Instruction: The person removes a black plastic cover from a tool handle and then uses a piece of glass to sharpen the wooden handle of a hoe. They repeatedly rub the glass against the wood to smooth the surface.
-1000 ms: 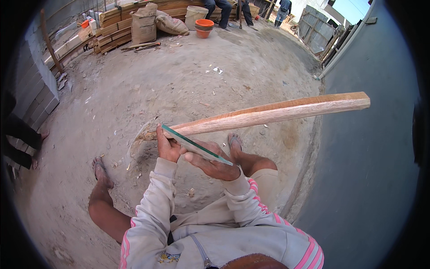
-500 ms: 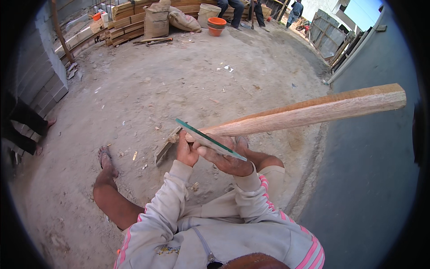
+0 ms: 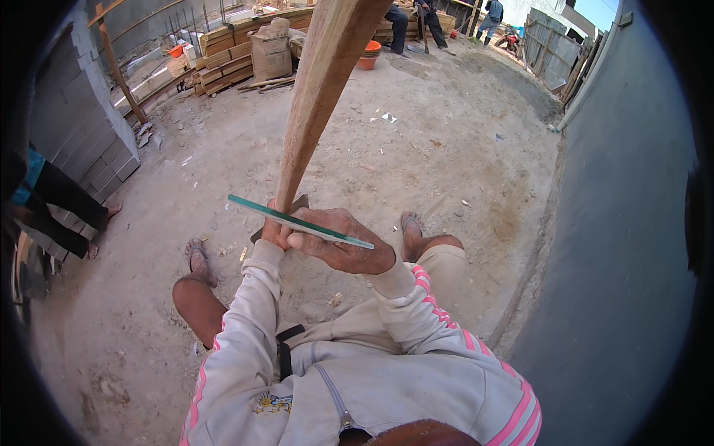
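A long, roughly squared wooden handle [image 3: 321,89] rises from my hands toward the top edge, wider at its far end. My left hand [image 3: 274,232] is closed around its narrow lower end, partly hidden behind a flat piece of glass [image 3: 256,207] with a green edge. A dark metal blade [image 3: 300,203] shows beside that end; how it joins the wood is hidden. My right hand [image 3: 343,236] grips the glass, its thumb beneath and its fingers over the top. The glass lies across the wood's lower end, seen nearly edge-on; whether they touch I cannot tell.
My sandalled feet stand apart on the dusty ground [image 3: 446,163]. A grey wall [image 3: 617,245] runs along the right. At left, someone's legs [image 3: 63,201] are beside a block wall [image 3: 85,111]. Stacked timber [image 3: 223,56], a sack [image 3: 271,52], orange buckets [image 3: 368,56] and seated people are farther back.
The wooden handle has swung from pointing right to pointing up and away. Both hands and the glass have shifted left, and the glass is tilted less steeply.
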Motion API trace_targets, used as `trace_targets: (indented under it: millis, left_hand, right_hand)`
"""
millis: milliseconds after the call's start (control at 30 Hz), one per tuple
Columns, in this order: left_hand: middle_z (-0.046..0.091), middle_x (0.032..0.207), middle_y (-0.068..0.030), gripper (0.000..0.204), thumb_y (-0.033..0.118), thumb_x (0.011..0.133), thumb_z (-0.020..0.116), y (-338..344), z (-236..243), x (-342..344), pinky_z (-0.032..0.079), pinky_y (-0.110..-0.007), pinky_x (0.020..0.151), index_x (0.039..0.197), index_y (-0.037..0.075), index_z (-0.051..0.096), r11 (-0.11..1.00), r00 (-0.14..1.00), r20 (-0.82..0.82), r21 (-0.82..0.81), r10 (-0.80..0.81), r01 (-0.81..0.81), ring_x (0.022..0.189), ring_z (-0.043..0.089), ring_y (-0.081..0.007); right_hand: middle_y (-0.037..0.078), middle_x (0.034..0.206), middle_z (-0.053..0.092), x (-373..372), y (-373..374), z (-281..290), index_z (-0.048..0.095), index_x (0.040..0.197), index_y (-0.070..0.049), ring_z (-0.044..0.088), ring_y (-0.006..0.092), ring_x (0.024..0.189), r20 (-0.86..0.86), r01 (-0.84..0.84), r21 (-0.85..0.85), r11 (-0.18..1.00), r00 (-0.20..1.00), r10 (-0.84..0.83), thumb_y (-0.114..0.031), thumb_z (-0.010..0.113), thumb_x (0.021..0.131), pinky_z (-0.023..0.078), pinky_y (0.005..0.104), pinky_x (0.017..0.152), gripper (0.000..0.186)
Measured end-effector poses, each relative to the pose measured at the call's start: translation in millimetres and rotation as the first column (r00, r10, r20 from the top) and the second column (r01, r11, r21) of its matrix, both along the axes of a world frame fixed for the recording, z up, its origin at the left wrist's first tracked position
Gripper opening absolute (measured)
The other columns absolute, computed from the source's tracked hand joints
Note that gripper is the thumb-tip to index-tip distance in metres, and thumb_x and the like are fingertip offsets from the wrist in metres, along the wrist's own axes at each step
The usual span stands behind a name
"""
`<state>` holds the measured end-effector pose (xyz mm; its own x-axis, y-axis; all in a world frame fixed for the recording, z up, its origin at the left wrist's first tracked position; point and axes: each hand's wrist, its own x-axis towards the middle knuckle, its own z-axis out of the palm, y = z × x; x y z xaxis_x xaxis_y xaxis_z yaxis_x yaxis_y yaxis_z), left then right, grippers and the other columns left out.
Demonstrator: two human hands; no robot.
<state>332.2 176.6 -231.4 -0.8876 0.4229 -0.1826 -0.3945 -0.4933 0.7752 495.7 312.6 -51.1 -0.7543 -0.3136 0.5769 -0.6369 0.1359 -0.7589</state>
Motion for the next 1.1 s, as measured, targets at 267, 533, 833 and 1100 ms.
trace_targets:
  millis: [267,533,833,1100]
  left_hand:
    - [0.07,0.085,-0.0123,0.082,0.09,0.075,0.041,-33,-53,-78,0.059,-0.043,0.06,0.089,0.01,0.053,0.918,0.936,0.338,-0.334,-0.097,0.215,0.069,0.07,-0.0272]
    - [0.061,0.07,-0.0068,0.086,0.092,0.079,0.032,-41,-16,-70,0.052,-0.039,0.054,0.09,0.009,0.052,0.693,0.964,0.252,-0.68,-0.087,0.241,0.055,0.062,-0.0213]
    - [0.068,0.088,-0.0143,0.053,0.049,0.085,0.074,22,71,5,0.053,-0.041,0.076,0.103,0.002,0.058,0.294,0.075,-0.996,-0.057,0.049,-0.954,0.077,0.069,-0.0303]
    - [0.064,0.081,-0.0044,0.029,0.022,0.084,0.081,33,94,-20,0.049,-0.029,0.066,0.095,0.003,0.062,0.825,0.549,-0.833,-0.269,0.059,-0.497,0.072,0.058,-0.0117]
  right_hand:
    - [0.005,0.082,0.061,40,27,17,0.062,0.108,0.001,0.055,0.0147,0.071,0.043,0.051,-0.216,0.975,0.998,-0.043,-0.022,0.058,0.103,0.047,0.0297,0.067,0.024]
    - [0.005,0.075,0.054,15,63,-12,0.057,0.116,-0.002,0.052,0.0163,0.069,0.081,0.142,-0.684,0.715,0.99,-0.118,-0.026,0.048,0.108,0.047,0.0344,0.067,0.028]
    - [0.004,0.073,0.054,-30,52,-53,0.058,0.114,-0.002,0.053,0.0129,0.065,0.304,0.479,-0.627,0.615,0.877,-0.372,-0.032,0.05,0.106,0.047,0.0297,0.063,0.033]
    - [0.002,0.071,0.054,-16,62,-53,0.058,0.114,-0.001,0.055,0.0124,0.062,0.361,0.575,-0.65,0.496,0.809,-0.465,-0.035,0.049,0.106,0.046,0.0278,0.058,0.036]
